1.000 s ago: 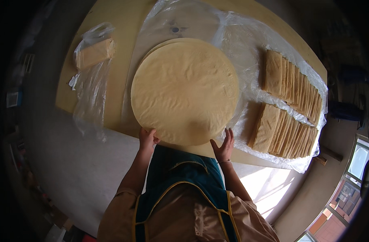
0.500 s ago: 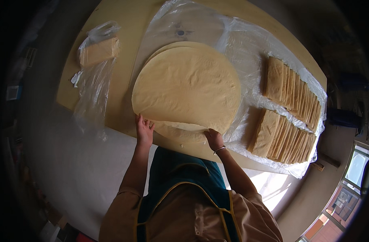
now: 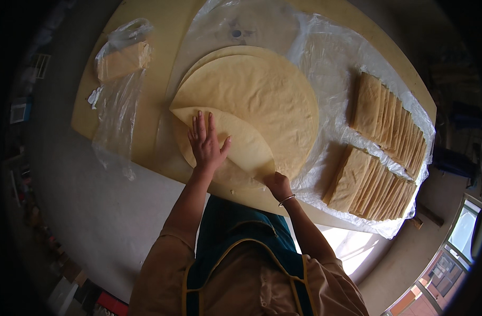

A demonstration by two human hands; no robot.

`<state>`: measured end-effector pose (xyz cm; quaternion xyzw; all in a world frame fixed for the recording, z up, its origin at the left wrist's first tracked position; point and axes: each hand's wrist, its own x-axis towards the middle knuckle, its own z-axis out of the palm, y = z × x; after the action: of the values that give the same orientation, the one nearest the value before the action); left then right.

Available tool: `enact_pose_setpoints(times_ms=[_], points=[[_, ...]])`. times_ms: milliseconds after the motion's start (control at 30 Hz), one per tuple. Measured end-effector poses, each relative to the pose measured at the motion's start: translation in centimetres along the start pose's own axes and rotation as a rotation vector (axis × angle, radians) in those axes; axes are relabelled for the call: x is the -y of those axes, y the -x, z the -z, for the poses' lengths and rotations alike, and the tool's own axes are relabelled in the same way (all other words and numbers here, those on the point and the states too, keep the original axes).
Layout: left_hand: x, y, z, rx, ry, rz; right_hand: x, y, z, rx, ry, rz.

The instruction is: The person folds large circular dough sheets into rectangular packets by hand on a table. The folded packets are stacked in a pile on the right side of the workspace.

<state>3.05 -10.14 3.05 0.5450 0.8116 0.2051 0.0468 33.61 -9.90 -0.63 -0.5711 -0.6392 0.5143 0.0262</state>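
Observation:
A stack of large, round, thin tan pancakes point(image 3: 256, 95) lies in front of me. The near left part of the top one is turned over, making a paler folded flap point(image 3: 240, 138) with a slanting edge. My left hand point(image 3: 206, 147) rests flat on this flap, fingers outstretched and thumb apart. At the near right edge of the stack, my right hand point(image 3: 278, 185) is closed, pinching the rim of the top pancake. Its fingertips are partly hidden from above.
Clear plastic sheeting point(image 3: 325, 68) covers much of the tan table point(image 3: 106, 118). Two rows of folded pancakes, a far row point(image 3: 370, 104) and a near row point(image 3: 346, 179), lie at the right. At the left lies a plastic bag point(image 3: 126, 29) around a tan folded bundle point(image 3: 124, 62).
My left hand has moved from the near left rim up onto the pancake, and its fingers have spread. The flap has grown farther across the stack. My right hand still grips the edge.

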Motion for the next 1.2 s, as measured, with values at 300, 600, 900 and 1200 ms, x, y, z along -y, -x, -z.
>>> enact_pose_setpoints(times_ms=[300,600,900,1200], points=[[3.0,2.4,2.9,-0.449,1.458,0.824,8.1,-0.6,2.2,0.200,-0.227,0.444],[4.0,2.3,3.0,-0.255,1.692,1.073,10.0,5.3,-3.6,-0.065,0.594,0.610],[0.1,2.0,1.9,-0.039,1.033,0.401,6.4,2.1,-6.6,-0.165,-0.226,0.054],[1.0,-3.1,-2.3,0.056,-0.109,-0.107,3.7,-1.0,-6.1,-0.143,-0.269,-0.045]])
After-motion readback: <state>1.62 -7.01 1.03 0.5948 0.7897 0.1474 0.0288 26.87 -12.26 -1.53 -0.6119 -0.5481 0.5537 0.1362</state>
